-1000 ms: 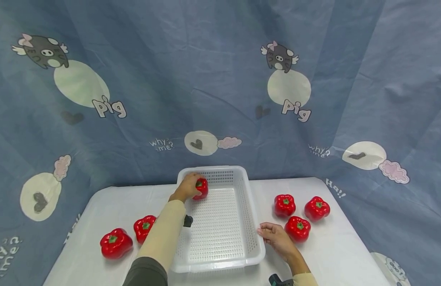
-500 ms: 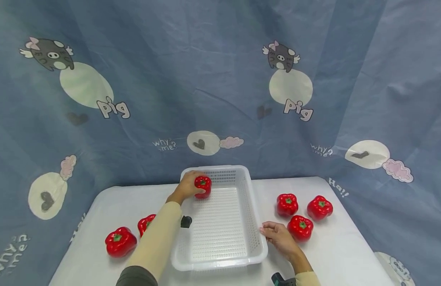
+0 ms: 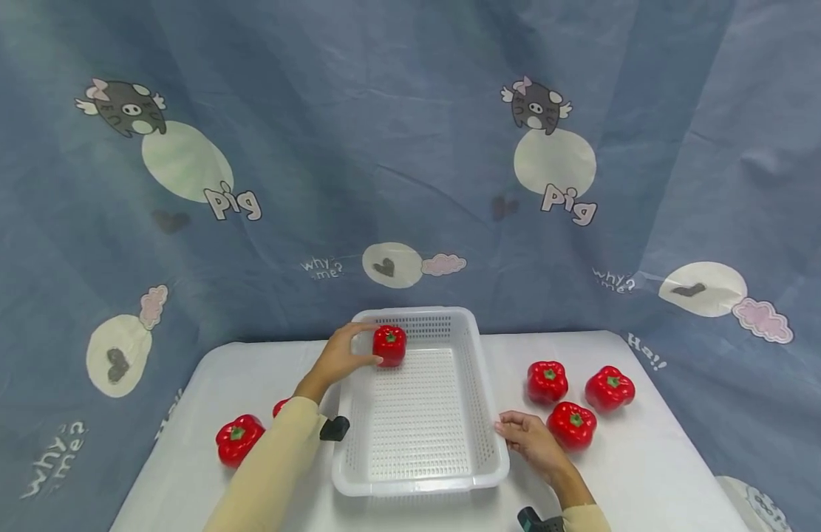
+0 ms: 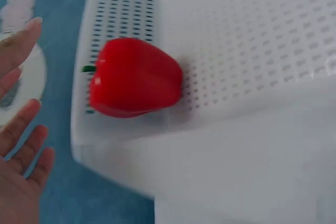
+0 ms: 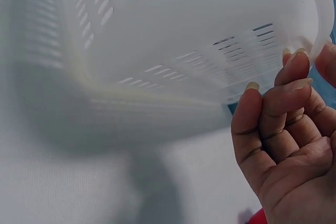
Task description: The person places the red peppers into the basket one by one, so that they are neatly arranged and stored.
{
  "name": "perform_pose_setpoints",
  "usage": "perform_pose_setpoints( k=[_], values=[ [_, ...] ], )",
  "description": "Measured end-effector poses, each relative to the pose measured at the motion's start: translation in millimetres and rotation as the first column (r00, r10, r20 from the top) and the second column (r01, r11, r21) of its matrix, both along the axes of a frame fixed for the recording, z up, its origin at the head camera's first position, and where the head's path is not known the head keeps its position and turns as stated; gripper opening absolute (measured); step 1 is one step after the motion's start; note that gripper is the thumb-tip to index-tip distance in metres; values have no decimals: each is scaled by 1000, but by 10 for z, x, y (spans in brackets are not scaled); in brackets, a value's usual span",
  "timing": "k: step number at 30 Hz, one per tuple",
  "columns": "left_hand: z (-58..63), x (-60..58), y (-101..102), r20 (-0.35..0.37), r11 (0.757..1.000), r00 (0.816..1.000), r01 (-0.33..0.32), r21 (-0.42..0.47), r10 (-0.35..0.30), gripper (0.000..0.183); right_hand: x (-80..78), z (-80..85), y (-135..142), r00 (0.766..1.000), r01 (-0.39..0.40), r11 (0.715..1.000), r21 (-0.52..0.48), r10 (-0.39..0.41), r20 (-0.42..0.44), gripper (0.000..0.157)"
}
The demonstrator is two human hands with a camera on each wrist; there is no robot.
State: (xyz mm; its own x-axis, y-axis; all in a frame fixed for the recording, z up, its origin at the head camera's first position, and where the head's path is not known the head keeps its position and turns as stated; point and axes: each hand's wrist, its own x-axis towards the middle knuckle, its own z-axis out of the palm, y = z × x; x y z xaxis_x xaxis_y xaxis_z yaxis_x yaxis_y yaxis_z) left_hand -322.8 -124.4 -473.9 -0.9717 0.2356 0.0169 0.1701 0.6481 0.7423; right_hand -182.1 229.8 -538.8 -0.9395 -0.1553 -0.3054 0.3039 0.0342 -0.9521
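A red bell pepper (image 3: 389, 346) stands stem up in the far left corner of a white plastic basket (image 3: 420, 488). My left hand (image 3: 340, 356) is just left of it, thumb and fingers spread. In the left wrist view a gap shows between the left hand (image 4: 21, 145) and the pepper (image 4: 135, 77). On the basket's right side, my right hand (image 3: 526, 437) holds the rim. The right wrist view has the curled fingers of the right hand (image 5: 289, 124) at the basket's edge (image 5: 321, 14), thumb on the other side.
Several more red bell peppers lie on the white table (image 3: 656, 473): a cluster (image 3: 573, 426) right of the basket, and one pepper (image 3: 239, 439) at left beside another pepper (image 3: 281, 406) mostly hidden by the left sleeve. A blue patterned curtain (image 3: 410, 185) hangs behind.
My left hand has let go of the pepper and drawn back to the left, fingers spreading. The pepper stays in the corner. My right hand keeps its place at the rim; the head view shifted slightly.
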Motion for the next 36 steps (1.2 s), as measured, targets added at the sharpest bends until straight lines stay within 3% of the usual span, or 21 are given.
perform_pose_setpoints(
  k=[7, 18, 24, 31, 36],
  values=[
    [129, 259, -238, -23, 998, 1000, -1, 55, 2, 65, 6, -3, -3, 1000, -2, 1000, 4, 2, -10, 43],
    [155, 746, -625, -5, 992, 992, -129, 16, 129, 68, 23, 31, -2, 1000, 29, 999, 16, -30, 6, 45],
    [79, 1008, -870, 15, 981, 984, -179, 69, 178, 69, 27, 31, 10, 1000, 17, 999, 27, -17, -13, 43],
    [-29, 1180, -1111, 13, 974, 977, -214, 80, 213, 69, 13, 10, -12, 999, 32, 999, 17, -32, -4, 43],
    [-98, 1301, -1327, 80, 945, 947, -319, 79, 312, 67, 21, 6, -42, 1000, 26, 1000, 17, -26, -8, 42]
  ],
)
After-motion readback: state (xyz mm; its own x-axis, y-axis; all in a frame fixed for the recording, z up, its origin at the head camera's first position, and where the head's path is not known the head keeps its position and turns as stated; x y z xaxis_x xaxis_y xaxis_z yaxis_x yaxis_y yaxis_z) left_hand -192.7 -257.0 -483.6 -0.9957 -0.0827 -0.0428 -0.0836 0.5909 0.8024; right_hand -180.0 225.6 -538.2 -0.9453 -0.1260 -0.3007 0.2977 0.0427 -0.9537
